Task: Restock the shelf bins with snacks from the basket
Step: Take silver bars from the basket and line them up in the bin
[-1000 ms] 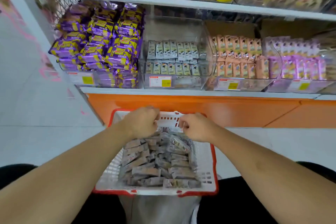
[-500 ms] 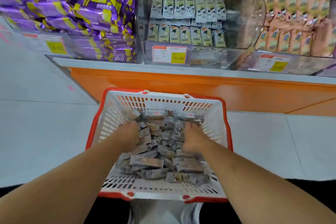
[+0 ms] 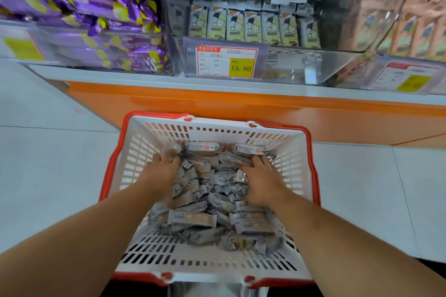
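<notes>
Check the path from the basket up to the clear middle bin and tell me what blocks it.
Nothing visible blocks it. Both hands, left and right, already lie on the grey-wrapped snack bars in the white, red-rimmed basket. The clear plastic bin opens above its low front wall with the price tag.

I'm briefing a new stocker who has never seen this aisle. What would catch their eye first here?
First, the white basket with its red rim, low in the middle, heaped with grey snack packets; the left hand and right hand are dug into the heap. Above it, the yellow 15.80 price tag fronts a clear bin, with purple packets piled at upper left.
</notes>
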A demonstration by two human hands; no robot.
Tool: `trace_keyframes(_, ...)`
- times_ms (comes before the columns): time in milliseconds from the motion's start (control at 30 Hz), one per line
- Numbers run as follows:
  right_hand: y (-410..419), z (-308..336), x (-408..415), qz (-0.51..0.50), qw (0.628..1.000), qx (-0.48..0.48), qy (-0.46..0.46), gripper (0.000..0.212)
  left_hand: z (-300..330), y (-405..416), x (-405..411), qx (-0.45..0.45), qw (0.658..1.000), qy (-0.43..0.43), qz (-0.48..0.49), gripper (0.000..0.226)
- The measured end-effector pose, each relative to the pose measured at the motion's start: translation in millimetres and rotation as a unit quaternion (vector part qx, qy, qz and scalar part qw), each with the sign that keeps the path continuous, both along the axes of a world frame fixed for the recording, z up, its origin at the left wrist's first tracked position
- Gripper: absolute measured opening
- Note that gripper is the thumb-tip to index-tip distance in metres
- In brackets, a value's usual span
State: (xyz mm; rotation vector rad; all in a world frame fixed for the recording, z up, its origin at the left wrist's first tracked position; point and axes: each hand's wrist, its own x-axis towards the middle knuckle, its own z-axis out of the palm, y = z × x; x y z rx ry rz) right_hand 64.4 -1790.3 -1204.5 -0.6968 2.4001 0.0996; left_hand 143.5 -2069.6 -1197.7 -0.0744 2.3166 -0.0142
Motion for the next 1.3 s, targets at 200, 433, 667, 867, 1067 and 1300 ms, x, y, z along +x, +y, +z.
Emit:
trace_keyframes(200, -4.4, 13.4, 6.4, 0.036, 0.999, 0.002, -0.036, 0.075, 8.9, -3.3, 4.5, 0.019, 0.998, 0.063, 0.016, 0.117)
trace_keyframes(433, -17.2, 48.0, 2.7, -0.118, 0.979, -0.061, -0.152, 0.055, 37.3, 0.9, -1.3, 0.061, 0.995, 0.041, 0.063, 0.054)
trace_keyframes(667, -35.4, 157.6, -14.3, -0.165, 0.952, -0.111, -0.234, 0.044, 139.0, 23.8, -25.3, 0.311, 0.925, -0.103, 0.195, 0.034)
trace_keyframes(867, -22.2, 283.8, -33.3, -0.162, 0.932, -0.218, -0.240, 0.070, 259.5, 41.4, -29.2, 0.459, 0.853, -0.069, 0.238, 0.061)
trace_keyframes(1067, -2.0, 358.1, -39.5, -0.280, 0.823, -0.446, -0.210, 0.069, 339.4, 53.1, -28.9, 0.579, 0.759, 0.073, 0.288, 0.049)
trace_keyframes(1300, -27.0, 387.2, -62.4, -0.364, 0.765, -0.512, -0.145, 0.070, 352.7, 68.3, -70.1, 0.557, 0.686, 0.255, 0.392, 0.042)
